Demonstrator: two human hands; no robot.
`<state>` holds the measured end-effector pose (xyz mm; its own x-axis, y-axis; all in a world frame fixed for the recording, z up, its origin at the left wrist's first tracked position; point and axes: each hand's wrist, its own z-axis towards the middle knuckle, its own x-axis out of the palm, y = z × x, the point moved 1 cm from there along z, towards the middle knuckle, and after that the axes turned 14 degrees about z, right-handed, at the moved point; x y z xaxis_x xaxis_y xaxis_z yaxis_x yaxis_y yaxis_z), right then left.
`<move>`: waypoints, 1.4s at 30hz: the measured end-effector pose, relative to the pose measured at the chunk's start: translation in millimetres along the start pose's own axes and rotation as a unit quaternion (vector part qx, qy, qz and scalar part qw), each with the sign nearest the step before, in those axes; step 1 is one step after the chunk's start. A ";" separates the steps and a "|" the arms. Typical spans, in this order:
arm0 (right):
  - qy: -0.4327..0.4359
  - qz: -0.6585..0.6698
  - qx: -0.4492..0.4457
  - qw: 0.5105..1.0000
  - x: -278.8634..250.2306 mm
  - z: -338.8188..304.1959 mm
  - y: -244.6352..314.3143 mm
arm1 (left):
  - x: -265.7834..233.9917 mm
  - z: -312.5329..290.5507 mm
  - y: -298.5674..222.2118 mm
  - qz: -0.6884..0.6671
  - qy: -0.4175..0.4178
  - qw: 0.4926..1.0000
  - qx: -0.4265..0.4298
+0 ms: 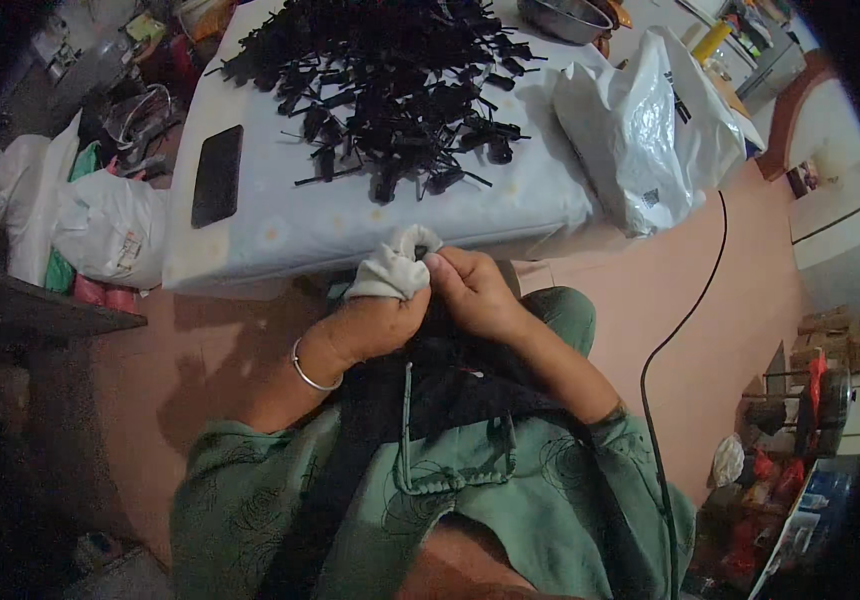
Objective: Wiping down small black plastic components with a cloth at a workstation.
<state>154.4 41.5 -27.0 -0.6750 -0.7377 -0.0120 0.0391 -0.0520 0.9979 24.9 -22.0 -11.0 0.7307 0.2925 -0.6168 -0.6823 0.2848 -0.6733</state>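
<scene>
Below the desk edge: both hands meet over the lap.
Left hand (pixel 375 320): wrapped in a white cloth glove (pixel 395 268), closed on something small I cannot make out.
Right hand (pixel 470 290): bare, fingertips pinching at the same spot.
Desk (pixel 300 225): large heap of black plastic parts (pixel 390 80) lies spread, seemingly unprocessed.
Progress: judged early, most of the pile waits.

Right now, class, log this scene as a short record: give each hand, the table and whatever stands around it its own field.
Left hand: wrapped in a pale cloth, silver bangle on wrist
Right hand: pinching the cloth's edge
Table: white cover, pile of black plastic parts, black phone, white plastic bag, metal bowl
Floor: black cable
</scene>
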 end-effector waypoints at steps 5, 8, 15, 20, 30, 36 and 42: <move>0.012 -0.092 0.010 0.996 -24.9 6.3 -1.8 | 2.4 -2.1 7.9 0.052 0.013 0.998 0.027; -0.198 -0.360 -0.075 0.909 -51.9 27.5 11.2 | -3.9 5.9 9.5 0.102 -0.012 0.993 0.058; -0.250 -0.434 -0.119 0.857 -77.7 31.6 -3.7 | -4.4 5.3 23.0 0.064 -0.024 0.998 -0.014; -0.225 -0.335 -0.146 0.903 -77.3 -1.3 13.6 | -13.6 13.5 8.0 0.124 -0.063 0.988 0.070; 0.059 0.183 0.125 0.973 -38.7 -17.8 31.0 | -34.5 12.1 -32.5 -0.119 0.147 0.974 0.123; 0.009 -0.223 -0.279 0.934 -6.3 -17.1 42.0 | -10.2 6.1 0.9 -0.191 -0.043 0.970 -0.145; -0.127 -0.259 -0.307 0.907 2.8 -6.3 37.7 | -0.4 4.3 3.8 -0.049 -0.046 0.997 -0.040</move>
<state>158.6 33.2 10.1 -0.8652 -0.3318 -0.3761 0.0182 -0.7702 0.6376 21.9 -17.1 -11.5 0.7860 0.3497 -0.5097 -0.6016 0.2430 -0.7610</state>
